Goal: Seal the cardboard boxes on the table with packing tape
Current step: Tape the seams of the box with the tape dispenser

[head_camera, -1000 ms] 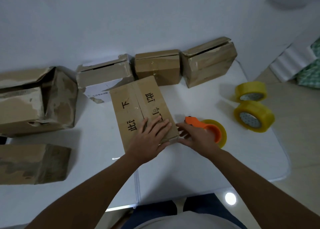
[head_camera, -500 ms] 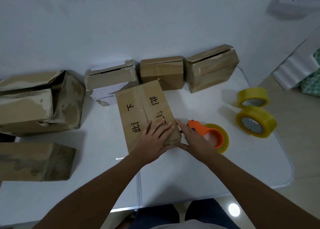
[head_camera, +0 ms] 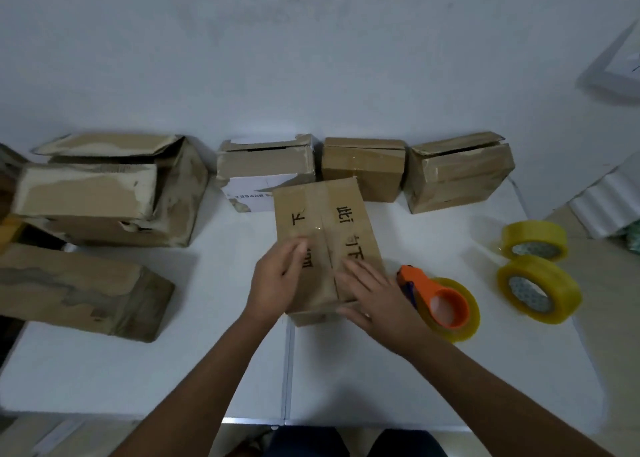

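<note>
While both palms lie flat on the box (head_camera: 325, 235) mid-table, left hand (head_camera: 277, 283) and right hand (head_camera: 372, 295) open and gripping nothing, I'd hold the flaps tight before fetching the tape dispenser (head_camera: 440, 302) beside it.

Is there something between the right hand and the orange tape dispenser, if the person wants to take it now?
Nothing visible is in the way. The orange tape dispenser lies on the white table just to the right of the right hand, which rests on the printed box together with the left hand.
</note>
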A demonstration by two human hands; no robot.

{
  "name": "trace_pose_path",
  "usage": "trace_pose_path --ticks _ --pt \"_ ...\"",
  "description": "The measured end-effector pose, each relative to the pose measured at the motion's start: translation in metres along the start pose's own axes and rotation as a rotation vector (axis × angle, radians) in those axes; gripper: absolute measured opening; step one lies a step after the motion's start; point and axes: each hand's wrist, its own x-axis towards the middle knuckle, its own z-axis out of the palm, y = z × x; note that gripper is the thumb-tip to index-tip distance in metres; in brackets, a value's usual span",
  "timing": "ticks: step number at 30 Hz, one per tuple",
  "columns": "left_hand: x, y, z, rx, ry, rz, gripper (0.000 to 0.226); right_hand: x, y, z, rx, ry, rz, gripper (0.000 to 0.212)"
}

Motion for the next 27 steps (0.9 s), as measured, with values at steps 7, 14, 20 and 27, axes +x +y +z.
trace_pose_path --ticks 7,14,20,27 --pt "-0.073 -0.070 -0.038 -0.464 0.117 -0.684 0.027 0.042 -0.035 0.042 -0.313 -0.047 -0.172 0.061" --pt "-0.092 -0.072 -0.026 -0.890 0.016 -0.777 0.024 0.048 -0.038 0.055 -0.444 -0.057 -0.054 0.061" --pt "-0.087 -0.073 -0.024 -0.802 0.131 -0.752 0.020 0.048 -0.053 0.061 -0.447 -0.049 0.025 0.060" --pt "-0.069 -0.081 -0.011 -0.684 0.215 -0.718 0.021 0.050 -0.051 0.062 -0.441 -0.046 0.031 0.061"
